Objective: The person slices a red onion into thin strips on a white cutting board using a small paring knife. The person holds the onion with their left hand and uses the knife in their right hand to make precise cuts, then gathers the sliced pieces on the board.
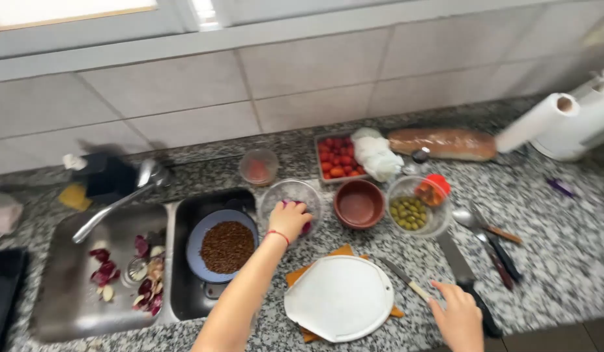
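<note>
Right hand (459, 318) lower right, loosely open, touching big knife (468, 280). Left hand (290, 219) mid-frame cups glass bowl (291, 199); grip looks closed. Best steady the bowl, lift level.

At the lower right, the right hand (459, 319) is cut off at the wrist by the bottom edge and hides the big knife's handle (479, 306). The left hand (289, 220) covers whatever lies in the glass bowl (290, 197). Upper right, the paper towel roll (538, 121) is blurred.
</note>
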